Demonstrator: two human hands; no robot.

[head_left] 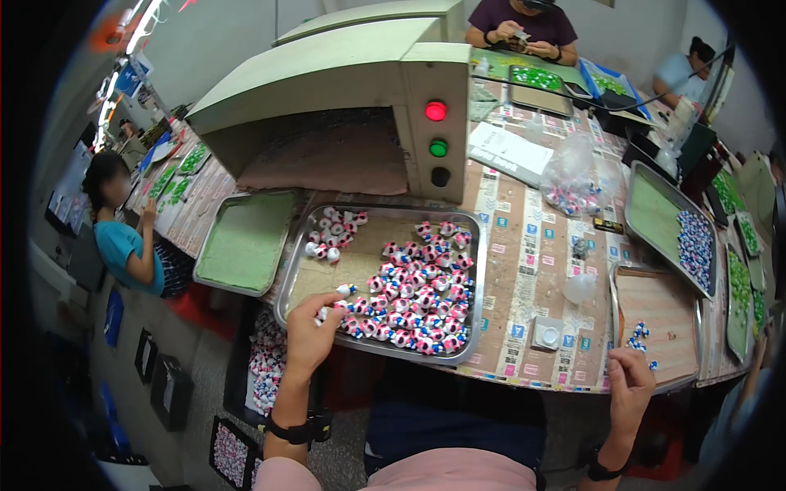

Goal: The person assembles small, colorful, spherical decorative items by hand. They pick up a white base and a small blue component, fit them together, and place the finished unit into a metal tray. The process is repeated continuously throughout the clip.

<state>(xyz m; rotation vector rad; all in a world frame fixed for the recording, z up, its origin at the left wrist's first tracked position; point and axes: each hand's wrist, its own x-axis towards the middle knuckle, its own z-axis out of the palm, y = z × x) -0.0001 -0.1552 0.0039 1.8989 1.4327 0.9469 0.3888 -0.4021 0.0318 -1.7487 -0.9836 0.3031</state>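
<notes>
Looks like a small factory workshop to me. There's a big bench (501, 327) with a metal tray (319, 274) of tiny pink-and-white pieces (417, 303), and a boxy machine (336, 86) on the far side of it with a red lamp (435, 110). One worker (532, 24) is at the far end, another (131, 250) off left beside some green bits (173, 192). Black bin (236, 368) of pieces near left, strip lights (146, 24) far left, though it's blurry there, so maybe more benches.

Printed txt on white notebk (498, 147), tbl cover (501, 282).
</notes>
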